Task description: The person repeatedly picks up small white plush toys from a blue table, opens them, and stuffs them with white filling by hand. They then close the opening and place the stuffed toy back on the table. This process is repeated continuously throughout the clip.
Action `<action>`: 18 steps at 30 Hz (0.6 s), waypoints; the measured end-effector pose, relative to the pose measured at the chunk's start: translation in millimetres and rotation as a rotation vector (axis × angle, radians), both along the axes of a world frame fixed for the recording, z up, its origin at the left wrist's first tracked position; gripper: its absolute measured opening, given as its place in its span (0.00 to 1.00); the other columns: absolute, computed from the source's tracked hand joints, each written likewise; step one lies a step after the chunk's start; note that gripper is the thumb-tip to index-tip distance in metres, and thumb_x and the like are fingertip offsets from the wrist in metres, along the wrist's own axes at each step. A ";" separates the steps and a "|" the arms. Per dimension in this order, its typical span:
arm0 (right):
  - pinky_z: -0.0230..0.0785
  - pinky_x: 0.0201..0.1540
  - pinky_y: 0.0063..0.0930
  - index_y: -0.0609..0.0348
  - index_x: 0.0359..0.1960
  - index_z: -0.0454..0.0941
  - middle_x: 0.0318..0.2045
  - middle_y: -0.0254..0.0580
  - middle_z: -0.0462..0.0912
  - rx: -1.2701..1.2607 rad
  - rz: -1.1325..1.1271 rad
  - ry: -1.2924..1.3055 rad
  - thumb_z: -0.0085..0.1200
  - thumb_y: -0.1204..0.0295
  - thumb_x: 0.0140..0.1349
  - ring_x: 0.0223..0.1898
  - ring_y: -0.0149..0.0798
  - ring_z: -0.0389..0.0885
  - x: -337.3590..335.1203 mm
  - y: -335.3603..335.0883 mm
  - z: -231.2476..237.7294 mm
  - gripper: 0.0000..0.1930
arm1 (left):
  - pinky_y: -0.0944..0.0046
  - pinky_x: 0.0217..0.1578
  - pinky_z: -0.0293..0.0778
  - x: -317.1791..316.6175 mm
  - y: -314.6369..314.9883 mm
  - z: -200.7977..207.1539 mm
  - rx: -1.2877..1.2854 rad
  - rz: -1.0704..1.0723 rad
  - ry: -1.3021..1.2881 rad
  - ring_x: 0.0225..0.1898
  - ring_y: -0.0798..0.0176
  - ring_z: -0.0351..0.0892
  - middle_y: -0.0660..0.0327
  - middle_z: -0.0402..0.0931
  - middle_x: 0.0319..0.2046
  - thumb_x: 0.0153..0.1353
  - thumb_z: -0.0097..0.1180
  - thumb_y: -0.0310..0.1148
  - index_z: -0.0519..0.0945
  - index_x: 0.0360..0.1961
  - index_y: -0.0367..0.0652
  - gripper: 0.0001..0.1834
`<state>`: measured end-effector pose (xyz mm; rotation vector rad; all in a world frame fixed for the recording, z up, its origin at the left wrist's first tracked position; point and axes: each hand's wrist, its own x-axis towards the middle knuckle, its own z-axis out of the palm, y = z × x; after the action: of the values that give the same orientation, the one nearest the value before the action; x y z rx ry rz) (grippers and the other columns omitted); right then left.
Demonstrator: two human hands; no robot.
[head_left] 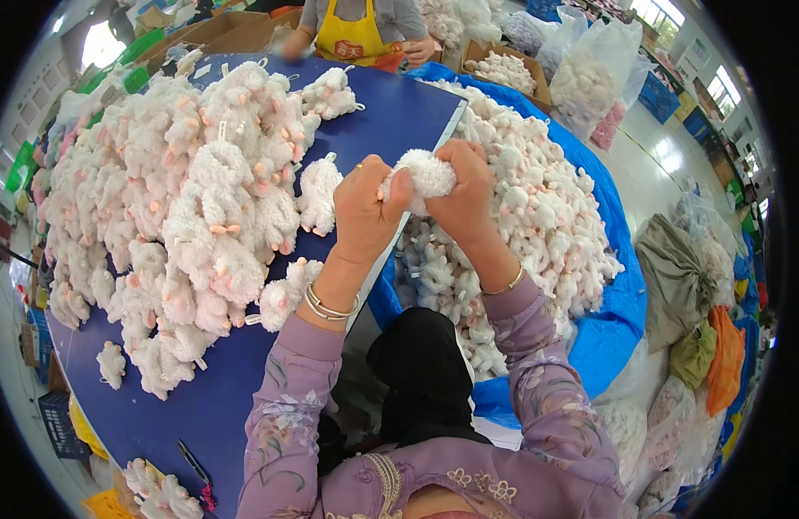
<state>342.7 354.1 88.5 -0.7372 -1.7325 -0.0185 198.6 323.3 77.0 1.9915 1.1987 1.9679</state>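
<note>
Between my two hands is a small white plush toy (pixel 424 176), fluffy and rounded, held just above the table's right edge. My left hand (pixel 371 208) is closed on its left side, thumb pressed against the fur. On its other side, my right hand (pixel 465 192) grips it with curled fingers. To the left, a big heap of white plush toys (pixel 218 199) with pinkish feet and small loops covers much of the blue table (pixel 386 130). One single plush toy (pixel 319 195) lies beside my left hand. Below my right hand, more small white plush toys (pixel 538 199) fill a blue sack.
The blue sack's rim (pixel 620 320) curves around the right side. Thread snippers (pixel 194 463) lie at the table's near left. Across the table stands a person in a yellow apron (pixel 348 39). Clear plastic bags (pixel 590 73) and a cardboard box (pixel 508 73) of toys stand behind.
</note>
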 end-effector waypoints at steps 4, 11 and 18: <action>0.63 0.32 0.33 0.56 0.27 0.70 0.22 0.41 0.72 -0.099 -0.066 0.196 0.68 0.76 0.37 0.24 0.44 0.72 6.9 15.8 -0.9 0.17 | 0.58 0.20 0.63 4.2 -1.9 6.9 0.098 -0.029 0.111 0.18 0.54 0.65 0.56 0.61 0.16 0.60 0.58 0.31 0.66 0.21 0.40 0.15; 0.67 0.29 0.26 0.59 0.37 0.73 0.29 0.34 0.76 -0.602 0.280 0.032 0.63 0.71 0.51 0.26 0.30 0.71 48.7 59.6 -17.3 0.14 | 0.63 0.21 0.63 1.9 38.6 -2.2 -0.317 -0.074 -0.244 0.18 0.71 0.63 0.60 0.68 0.15 0.64 0.55 0.38 0.71 0.23 0.37 0.17; 0.78 0.39 0.32 0.64 0.62 0.62 0.48 0.44 0.76 -1.260 0.781 0.613 0.62 0.59 0.60 0.41 0.39 0.83 31.0 113.0 -18.5 0.34 | 0.66 0.23 0.73 -64.7 159.9 -38.5 -0.943 0.042 -0.215 0.25 0.64 0.76 0.56 0.78 0.25 0.58 0.56 0.59 0.77 0.35 0.30 0.34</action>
<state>373.7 467.1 70.0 -0.7310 -1.1701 1.7589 133.9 483.3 38.5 1.2383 1.6675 1.1865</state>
